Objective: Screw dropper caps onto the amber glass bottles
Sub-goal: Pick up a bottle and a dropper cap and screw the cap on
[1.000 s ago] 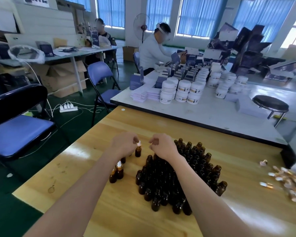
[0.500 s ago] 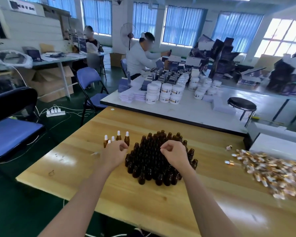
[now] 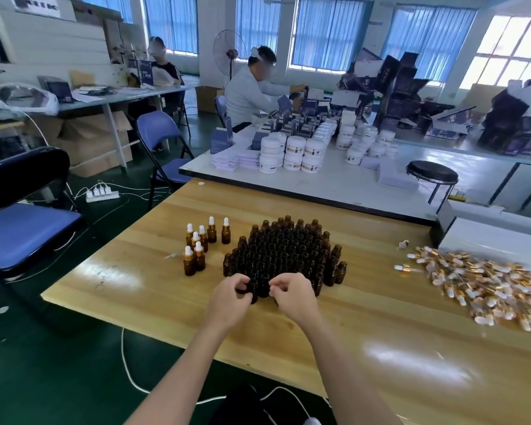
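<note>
- On the wooden table [image 3: 380,332], my left hand [image 3: 227,302] pinches one of the uncapped amber bottles [image 3: 284,250], at their near edge.
- My right hand [image 3: 295,297] is curled beside it; pinching or not, I cannot tell.
- Capped bottles [image 3: 198,245] stand left, dropper caps [image 3: 478,280] lie heaped right.
- Beyond, a white table [image 3: 350,182] with jars [image 3: 295,154].

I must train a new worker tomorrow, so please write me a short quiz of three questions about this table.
1. True or false: the loose dropper caps lie left of the uncapped bottles.
2. How many capped bottles stand apart? A three, B seven, C twelve.
3. Fill in: the left hand and the right hand are both at the cluster's ___ edge.
Key: 1 false, 2 B, 3 near.
</note>
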